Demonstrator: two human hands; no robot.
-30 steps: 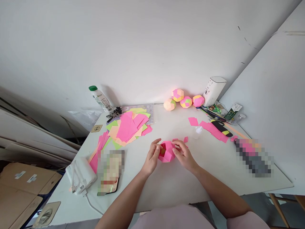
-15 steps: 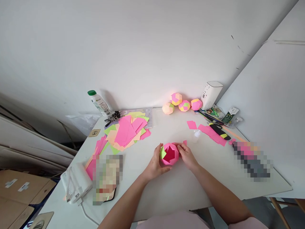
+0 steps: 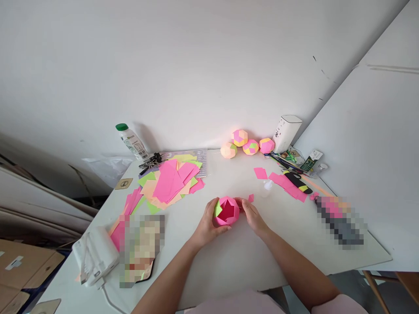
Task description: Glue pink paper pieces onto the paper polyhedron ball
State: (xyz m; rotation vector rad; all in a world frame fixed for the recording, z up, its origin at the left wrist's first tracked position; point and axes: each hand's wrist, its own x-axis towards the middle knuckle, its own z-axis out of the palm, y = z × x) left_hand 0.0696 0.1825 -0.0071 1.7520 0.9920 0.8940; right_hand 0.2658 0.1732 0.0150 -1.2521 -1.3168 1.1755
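A hollow pink paper ball [image 3: 234,217] with a lime-green panel and a jagged opening on top sits just over the table. My left hand [image 3: 207,224] is closed around its left side, thumb along the front and fingers at the back. My right hand [image 3: 253,216] is at the ball's right edge with bent fingers slightly apart; some fingertips are partly hidden behind the ball. Nothing shows between them. Just beyond this hand lies a small pink paper piece [image 3: 251,198]. Farther off are several pink diamond-shaped pieces [image 3: 261,173].
Finished multicoloured paper balls [image 3: 250,147] rest against the wall. Left are a paper pile [image 3: 168,183], keys [image 3: 152,162], a bottle [image 3: 132,143], a phone [image 3: 142,248] and a white charger [image 3: 98,253]. Right are pink strips [image 3: 288,186], a black-and-yellow cutter [image 3: 297,182] and a white box [image 3: 287,133].
The ball has shifted slightly left with my left hand. A small gap has opened between my right thumb and the ball. The view has turned a little.
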